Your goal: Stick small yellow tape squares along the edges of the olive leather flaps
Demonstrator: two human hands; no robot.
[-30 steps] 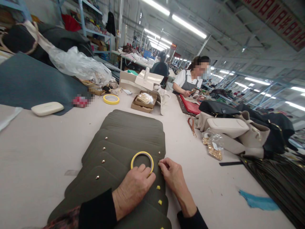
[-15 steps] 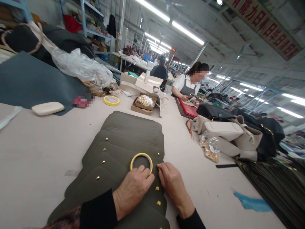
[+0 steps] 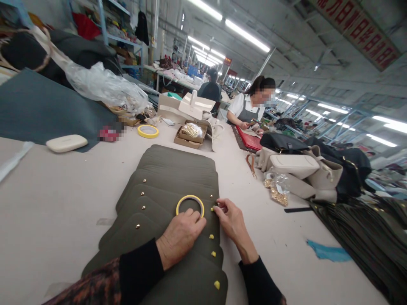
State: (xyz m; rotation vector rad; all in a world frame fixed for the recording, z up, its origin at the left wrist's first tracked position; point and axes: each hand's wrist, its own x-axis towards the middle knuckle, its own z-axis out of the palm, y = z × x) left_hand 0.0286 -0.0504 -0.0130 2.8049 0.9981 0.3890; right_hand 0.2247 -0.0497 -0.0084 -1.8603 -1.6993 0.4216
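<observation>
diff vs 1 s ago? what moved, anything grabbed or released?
The right hand slid a little forward along the right edge of the stacked olive panels; its fingertips now press by a small yellow tab on the next panel up. Nothing was grabbed or released. The left hand stays resting on the yellow tape ring, which has not shifted on the panels. The camera tilted slightly.

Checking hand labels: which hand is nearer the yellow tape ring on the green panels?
Left. The left hand has its fingertips touching the near edge of the tape ring. The right hand is just right of it, fingers pressing at the panel edge, apart from the ring.
</observation>
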